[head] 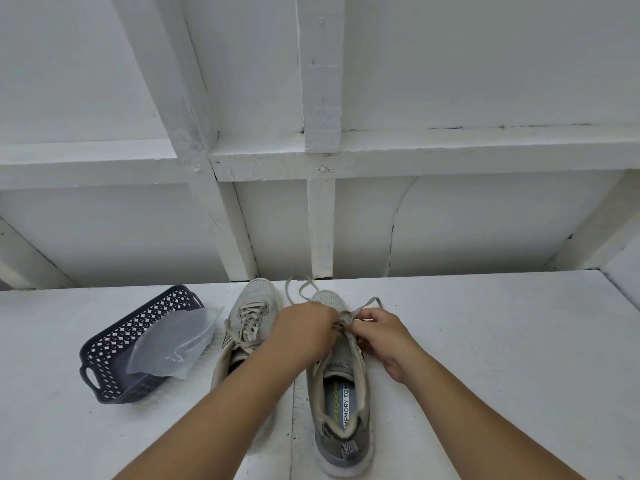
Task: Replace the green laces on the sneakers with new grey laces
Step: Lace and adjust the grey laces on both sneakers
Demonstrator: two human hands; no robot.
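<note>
Two grey-green sneakers stand side by side on the white table, toes pointing away from me. The left sneaker [247,320] is laced with a pale greenish lace. Over the right sneaker [341,386] my left hand [304,329] and my right hand [379,332] meet at the lacing, each pinching the lace [346,318]. Loose lace ends [304,289] loop out over the toe toward the wall. My left forearm hides part of the left sneaker's heel.
A dark perforated plastic basket [114,344] sits at the left with a clear plastic bag [176,344] lying half in it. The white table [502,341] ends at a white framed wall right behind the shoe toes.
</note>
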